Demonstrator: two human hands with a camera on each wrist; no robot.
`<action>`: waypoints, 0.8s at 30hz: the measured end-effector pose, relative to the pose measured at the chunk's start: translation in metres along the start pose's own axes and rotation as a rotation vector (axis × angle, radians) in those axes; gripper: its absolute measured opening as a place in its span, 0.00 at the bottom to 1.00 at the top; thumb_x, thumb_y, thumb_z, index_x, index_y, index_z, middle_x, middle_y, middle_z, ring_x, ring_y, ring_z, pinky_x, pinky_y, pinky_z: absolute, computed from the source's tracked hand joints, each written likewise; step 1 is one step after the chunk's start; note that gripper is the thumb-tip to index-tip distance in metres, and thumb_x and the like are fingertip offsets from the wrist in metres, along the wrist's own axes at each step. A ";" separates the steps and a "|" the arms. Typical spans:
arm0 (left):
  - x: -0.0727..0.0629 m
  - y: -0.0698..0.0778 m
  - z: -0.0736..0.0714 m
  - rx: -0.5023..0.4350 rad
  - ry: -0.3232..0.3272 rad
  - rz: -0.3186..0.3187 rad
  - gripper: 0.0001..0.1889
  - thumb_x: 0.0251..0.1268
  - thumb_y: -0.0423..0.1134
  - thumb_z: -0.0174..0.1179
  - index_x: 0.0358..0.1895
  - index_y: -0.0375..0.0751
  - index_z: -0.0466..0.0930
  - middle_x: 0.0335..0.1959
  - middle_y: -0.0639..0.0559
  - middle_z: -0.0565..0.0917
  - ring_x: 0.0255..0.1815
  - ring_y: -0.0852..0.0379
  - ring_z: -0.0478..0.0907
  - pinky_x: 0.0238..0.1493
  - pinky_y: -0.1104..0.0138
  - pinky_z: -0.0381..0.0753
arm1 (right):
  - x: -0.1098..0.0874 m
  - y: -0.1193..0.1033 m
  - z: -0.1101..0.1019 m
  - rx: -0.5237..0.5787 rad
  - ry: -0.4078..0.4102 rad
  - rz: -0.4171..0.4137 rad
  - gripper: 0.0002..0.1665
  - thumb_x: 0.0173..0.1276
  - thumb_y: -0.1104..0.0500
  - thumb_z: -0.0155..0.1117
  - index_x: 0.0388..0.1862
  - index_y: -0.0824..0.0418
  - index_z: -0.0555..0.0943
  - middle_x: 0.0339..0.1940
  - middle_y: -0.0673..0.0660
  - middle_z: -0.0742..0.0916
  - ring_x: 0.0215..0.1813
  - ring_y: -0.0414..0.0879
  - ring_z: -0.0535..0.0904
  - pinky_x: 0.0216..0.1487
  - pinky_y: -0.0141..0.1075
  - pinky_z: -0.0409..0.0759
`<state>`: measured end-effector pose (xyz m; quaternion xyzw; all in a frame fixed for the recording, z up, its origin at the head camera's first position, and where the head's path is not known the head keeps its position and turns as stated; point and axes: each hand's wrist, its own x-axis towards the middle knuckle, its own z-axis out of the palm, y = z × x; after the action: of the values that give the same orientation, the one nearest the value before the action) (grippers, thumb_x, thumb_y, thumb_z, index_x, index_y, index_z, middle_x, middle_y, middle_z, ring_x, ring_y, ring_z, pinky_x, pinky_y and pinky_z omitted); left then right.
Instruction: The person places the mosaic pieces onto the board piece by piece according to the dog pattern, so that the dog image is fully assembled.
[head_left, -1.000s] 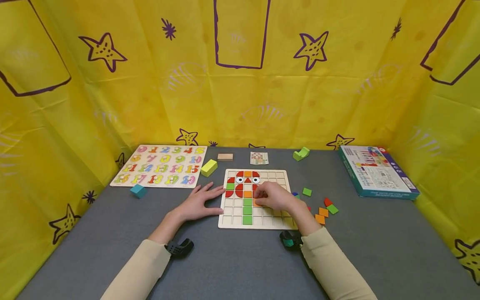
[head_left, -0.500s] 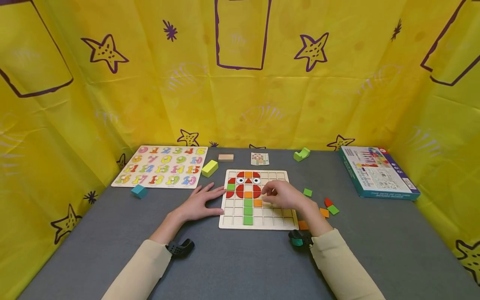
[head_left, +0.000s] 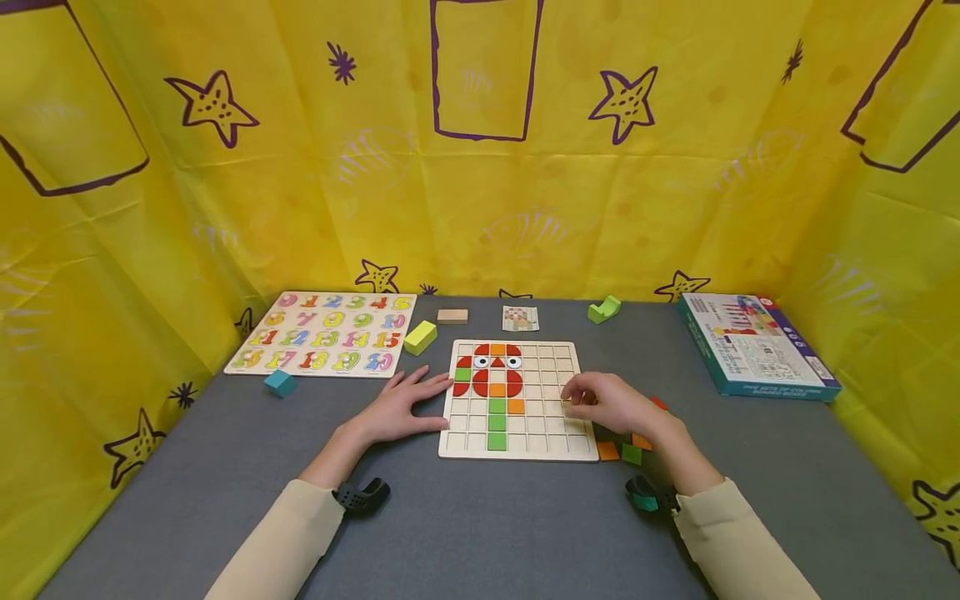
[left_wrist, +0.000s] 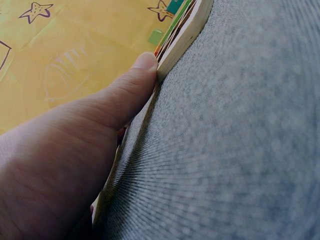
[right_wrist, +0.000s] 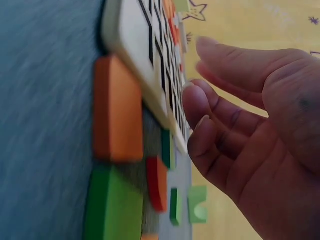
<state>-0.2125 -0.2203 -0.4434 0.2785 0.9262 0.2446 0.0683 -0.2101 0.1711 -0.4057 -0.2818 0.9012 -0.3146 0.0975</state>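
Note:
A wooden grid board [head_left: 547,433] lies mid-table, partly filled at its left with red, orange, green and eye-printed tiles. Among them are an orange square tile [head_left: 516,407] and a column of green tiles [head_left: 497,422]. My left hand [head_left: 397,408] rests flat with spread fingers at the board's left edge; in the left wrist view its thumb [left_wrist: 142,67] touches that edge. Over the board's right edge hovers my right hand [head_left: 611,402], fingers loosely bent. In the right wrist view nothing shows between its thumb and fingertips, and a loose orange tile [right_wrist: 117,110] lies below.
Right of the board are loose tiles, including a green one [head_left: 632,454], some hidden by my right arm. A number puzzle [head_left: 321,332], blue block [head_left: 280,383], yellow block [head_left: 420,337], picture card [head_left: 520,318] and green curved block [head_left: 603,309] lie around. A box [head_left: 757,346] is at right.
My right hand has left the orange tile in the grid and moved rightward to the board's right edge. The left hand has stayed in place.

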 end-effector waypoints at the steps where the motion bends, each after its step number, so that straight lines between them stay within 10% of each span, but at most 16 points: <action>1: 0.000 0.000 0.000 -0.001 0.000 -0.001 0.42 0.65 0.64 0.64 0.78 0.50 0.65 0.78 0.54 0.64 0.81 0.40 0.45 0.74 0.38 0.35 | -0.003 0.001 -0.001 -0.004 -0.004 -0.008 0.08 0.68 0.60 0.71 0.44 0.60 0.83 0.33 0.47 0.81 0.36 0.44 0.75 0.40 0.38 0.77; 24: 0.002 -0.003 0.003 0.006 0.014 0.009 0.42 0.64 0.64 0.64 0.78 0.50 0.65 0.77 0.54 0.64 0.81 0.40 0.45 0.74 0.37 0.35 | -0.057 0.022 -0.008 0.040 -0.091 -0.095 0.11 0.64 0.58 0.76 0.41 0.60 0.84 0.35 0.47 0.83 0.33 0.38 0.76 0.35 0.33 0.79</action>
<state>-0.2144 -0.2203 -0.4473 0.2812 0.9261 0.2441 0.0600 -0.1763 0.2216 -0.4126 -0.3361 0.8750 -0.3237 0.1290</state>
